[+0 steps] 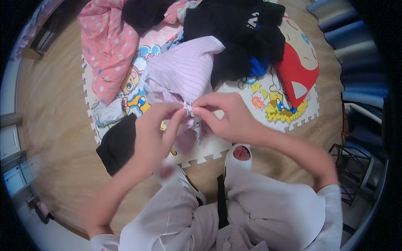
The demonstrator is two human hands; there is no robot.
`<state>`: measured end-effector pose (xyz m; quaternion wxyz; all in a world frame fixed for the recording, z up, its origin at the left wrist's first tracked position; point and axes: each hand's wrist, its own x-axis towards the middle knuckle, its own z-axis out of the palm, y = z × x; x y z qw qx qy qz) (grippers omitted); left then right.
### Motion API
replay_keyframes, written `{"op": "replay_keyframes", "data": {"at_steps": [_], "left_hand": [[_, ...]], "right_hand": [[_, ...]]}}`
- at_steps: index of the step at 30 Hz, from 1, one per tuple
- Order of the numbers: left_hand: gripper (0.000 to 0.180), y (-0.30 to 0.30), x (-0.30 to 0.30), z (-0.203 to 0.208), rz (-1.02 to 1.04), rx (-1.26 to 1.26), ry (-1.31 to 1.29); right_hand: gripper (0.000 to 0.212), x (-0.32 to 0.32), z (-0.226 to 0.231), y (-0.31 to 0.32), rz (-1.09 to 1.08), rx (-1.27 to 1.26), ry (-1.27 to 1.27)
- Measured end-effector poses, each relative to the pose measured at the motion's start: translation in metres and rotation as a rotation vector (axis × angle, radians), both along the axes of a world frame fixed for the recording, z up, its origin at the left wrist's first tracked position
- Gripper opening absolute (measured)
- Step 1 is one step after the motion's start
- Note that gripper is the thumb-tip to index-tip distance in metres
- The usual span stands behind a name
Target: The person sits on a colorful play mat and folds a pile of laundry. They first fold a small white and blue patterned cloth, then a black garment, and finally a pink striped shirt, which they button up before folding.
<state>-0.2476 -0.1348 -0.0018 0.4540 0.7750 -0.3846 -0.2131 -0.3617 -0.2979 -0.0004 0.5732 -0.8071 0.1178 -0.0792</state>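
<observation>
A pale pink garment with thin dark stripes (184, 65) spreads over the foam play mat in front of me; what kind of garment it is, I cannot tell. My left hand (157, 131) pinches a bunched bit of its near edge between thumb and fingers. From the other side my right hand (228, 117) pinches the same gathered bit, so the two sets of fingertips almost touch. Some of the cloth hangs below my hands. A folded black cloth (117, 144) lies at the mat's near left corner, beside my left forearm.
The printed foam mat (205, 160) lies on a wood-look floor (54, 125). Pink polka-dot fabric (109, 46) is at its left, black clothes (238, 42) at the back, and a red cartoon cushion (299, 67) at the right. Blue striped curtains (356, 62) and a black wire rack (351, 171) stand farther right.
</observation>
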Motion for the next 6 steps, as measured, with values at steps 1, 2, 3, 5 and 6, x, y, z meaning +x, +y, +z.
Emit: {"op": "replay_keyframes", "data": {"at_steps": [1,2,3,5,6], "left_hand": [[0.016,-0.003,-0.004,-0.005,0.060,-0.017,0.068],[0.018,-0.005,-0.008,-0.010,0.066,-0.042,0.068],[0.019,-0.007,-0.009,-0.015,0.071,-0.067,0.069],[0.023,-0.005,-0.004,-0.032,0.043,-0.090,0.129],[0.024,-0.003,-0.001,-0.039,0.043,-0.101,0.155]], "right_hand": [[0.013,0.002,-0.005,0.003,-0.060,0.036,-0.032],[0.013,0.004,-0.016,0.010,-0.119,0.089,-0.060],[0.014,0.007,-0.024,0.013,-0.180,0.142,-0.085],[0.013,0.011,-0.034,0.009,-0.175,0.155,-0.100],[0.013,0.013,-0.038,0.007,-0.166,0.175,-0.114]]}}
